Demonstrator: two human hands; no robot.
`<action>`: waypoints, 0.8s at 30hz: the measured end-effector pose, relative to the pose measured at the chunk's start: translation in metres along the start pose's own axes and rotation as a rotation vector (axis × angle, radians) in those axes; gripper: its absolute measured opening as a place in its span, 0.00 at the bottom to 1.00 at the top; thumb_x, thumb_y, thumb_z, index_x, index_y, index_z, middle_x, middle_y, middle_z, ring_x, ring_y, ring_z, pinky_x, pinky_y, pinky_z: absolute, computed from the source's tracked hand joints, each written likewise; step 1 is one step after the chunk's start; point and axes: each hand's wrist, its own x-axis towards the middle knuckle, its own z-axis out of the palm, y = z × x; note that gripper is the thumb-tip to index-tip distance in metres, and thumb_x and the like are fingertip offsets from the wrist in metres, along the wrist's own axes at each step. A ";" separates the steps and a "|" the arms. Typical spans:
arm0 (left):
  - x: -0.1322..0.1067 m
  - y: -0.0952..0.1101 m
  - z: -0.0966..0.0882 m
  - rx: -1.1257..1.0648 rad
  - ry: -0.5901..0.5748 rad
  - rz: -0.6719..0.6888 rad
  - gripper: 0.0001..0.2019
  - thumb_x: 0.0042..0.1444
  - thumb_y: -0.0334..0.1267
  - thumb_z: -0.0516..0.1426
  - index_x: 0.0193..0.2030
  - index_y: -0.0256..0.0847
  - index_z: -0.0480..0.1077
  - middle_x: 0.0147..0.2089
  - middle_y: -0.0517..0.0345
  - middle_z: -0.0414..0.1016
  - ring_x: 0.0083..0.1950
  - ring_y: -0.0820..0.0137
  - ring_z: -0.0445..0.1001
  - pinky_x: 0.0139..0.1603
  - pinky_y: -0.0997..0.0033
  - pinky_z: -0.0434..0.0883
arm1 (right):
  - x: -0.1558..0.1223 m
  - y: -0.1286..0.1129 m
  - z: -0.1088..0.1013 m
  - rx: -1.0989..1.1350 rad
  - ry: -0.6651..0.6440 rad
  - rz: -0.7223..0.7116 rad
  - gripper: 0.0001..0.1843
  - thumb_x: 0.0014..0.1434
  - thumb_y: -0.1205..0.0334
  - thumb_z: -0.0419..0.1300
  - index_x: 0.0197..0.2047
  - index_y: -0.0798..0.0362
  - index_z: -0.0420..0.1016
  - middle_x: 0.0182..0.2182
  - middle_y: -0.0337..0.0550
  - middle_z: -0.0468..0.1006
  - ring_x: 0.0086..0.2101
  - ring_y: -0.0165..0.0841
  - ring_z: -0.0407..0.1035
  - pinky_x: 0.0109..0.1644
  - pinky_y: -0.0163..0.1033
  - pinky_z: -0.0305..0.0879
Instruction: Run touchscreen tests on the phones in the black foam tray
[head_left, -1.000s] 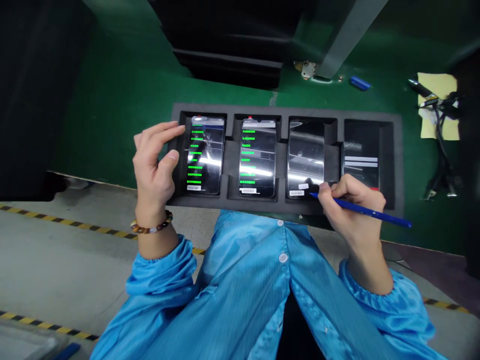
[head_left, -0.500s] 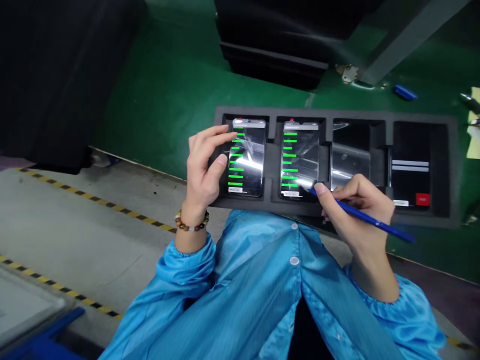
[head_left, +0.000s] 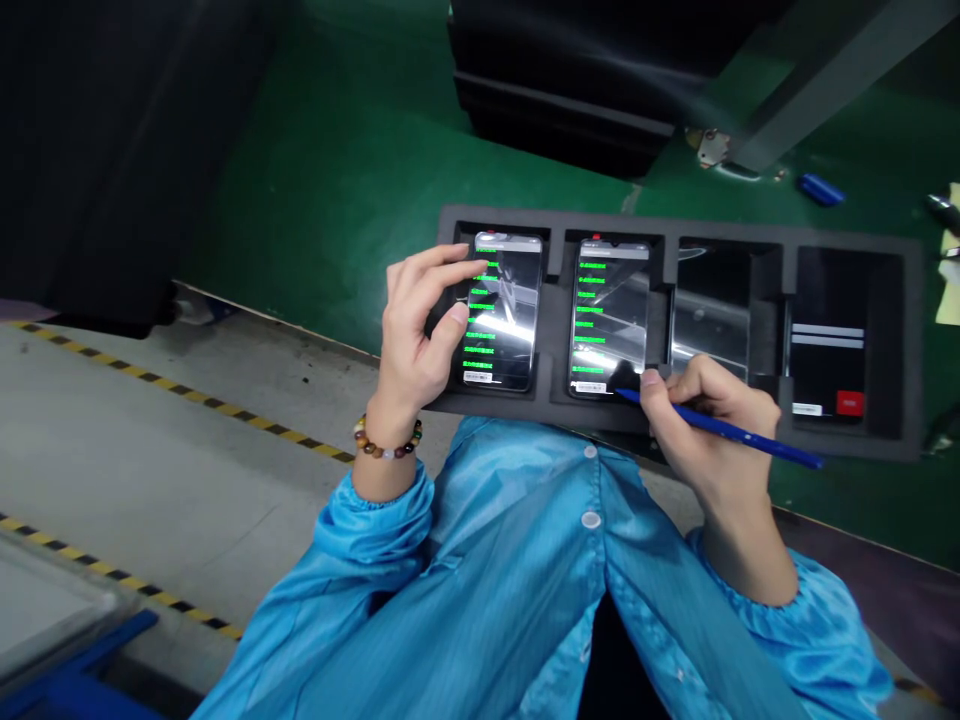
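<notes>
A dark foam tray [head_left: 776,440] holds several smartphones in a row. My left hand [head_left: 424,335], fingers spread, is over the left edge of the leftmost phone [head_left: 514,300], whose screen lists green lines of text. My right hand [head_left: 720,420] grips a blue pen [head_left: 735,430], its tip by the lower right of the second phone [head_left: 611,310], which shows a similar green list. Further right lies a phone with a dark, glossy screen [head_left: 709,310]. The rightmost phone [head_left: 829,370] shows pale bars and a red box.
The tray rests on a green surface [head_left: 337,200]. A blue pen cap [head_left: 821,189] lies beyond it, near a grey post [head_left: 810,90]. Black boxlike objects [head_left: 562,90] stand at the back. Yellow-black tape [head_left: 187,392] marks the floor at left.
The tray and phones appear slightly further right in view. The pen tip sits a little lower against the second phone; my left hand keeps its pose over the first phone.
</notes>
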 end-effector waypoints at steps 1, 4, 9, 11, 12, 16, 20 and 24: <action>0.000 0.000 0.000 -0.003 0.001 0.004 0.29 0.75 0.65 0.47 0.64 0.55 0.79 0.70 0.55 0.78 0.73 0.51 0.72 0.77 0.41 0.64 | 0.000 0.000 0.000 -0.001 -0.005 -0.017 0.25 0.69 0.57 0.68 0.26 0.52 0.59 0.22 0.34 0.66 0.23 0.24 0.59 0.30 0.36 0.59; 0.000 0.000 0.000 -0.025 0.009 0.029 0.25 0.76 0.62 0.49 0.64 0.55 0.79 0.70 0.55 0.78 0.73 0.51 0.72 0.77 0.41 0.63 | -0.001 0.001 -0.001 -0.012 -0.008 -0.050 0.25 0.69 0.60 0.67 0.26 0.52 0.59 0.21 0.34 0.65 0.23 0.23 0.58 0.30 0.36 0.57; 0.000 0.000 0.000 -0.038 0.009 0.044 0.23 0.77 0.59 0.50 0.64 0.55 0.79 0.70 0.54 0.78 0.73 0.50 0.73 0.77 0.41 0.63 | -0.001 0.002 -0.002 -0.005 0.030 0.021 0.26 0.70 0.56 0.67 0.27 0.52 0.58 0.22 0.34 0.67 0.23 0.24 0.57 0.29 0.36 0.57; 0.000 0.000 0.000 -0.028 0.006 0.036 0.24 0.76 0.60 0.50 0.64 0.55 0.79 0.70 0.54 0.78 0.73 0.50 0.73 0.77 0.41 0.63 | -0.001 0.002 -0.001 -0.017 0.037 0.034 0.26 0.70 0.55 0.67 0.27 0.51 0.58 0.22 0.35 0.67 0.23 0.24 0.58 0.30 0.36 0.59; 0.000 -0.001 0.000 -0.023 0.006 0.032 0.24 0.76 0.61 0.50 0.64 0.55 0.79 0.70 0.55 0.78 0.73 0.51 0.73 0.77 0.41 0.63 | 0.000 0.001 -0.001 -0.021 0.038 0.030 0.25 0.70 0.55 0.67 0.27 0.51 0.58 0.22 0.34 0.67 0.23 0.24 0.59 0.30 0.36 0.59; 0.000 -0.001 0.000 -0.011 0.007 0.017 0.26 0.76 0.62 0.49 0.63 0.54 0.79 0.70 0.55 0.78 0.73 0.51 0.73 0.77 0.42 0.63 | 0.001 0.001 0.000 -0.018 0.025 -0.014 0.25 0.70 0.59 0.66 0.26 0.52 0.59 0.21 0.33 0.66 0.23 0.23 0.59 0.30 0.36 0.57; 0.001 -0.001 -0.001 -0.012 0.009 0.004 0.26 0.75 0.63 0.49 0.63 0.55 0.80 0.70 0.56 0.79 0.73 0.51 0.73 0.77 0.42 0.63 | 0.002 0.001 -0.003 0.011 0.003 -0.008 0.26 0.69 0.59 0.67 0.25 0.52 0.58 0.20 0.33 0.65 0.22 0.23 0.58 0.29 0.36 0.56; -0.002 0.004 0.002 -0.043 0.028 -0.009 0.26 0.76 0.62 0.49 0.63 0.54 0.80 0.70 0.56 0.79 0.73 0.53 0.73 0.77 0.43 0.64 | 0.003 -0.007 -0.005 0.219 0.079 0.122 0.26 0.68 0.53 0.70 0.27 0.49 0.60 0.18 0.33 0.68 0.18 0.27 0.61 0.25 0.37 0.59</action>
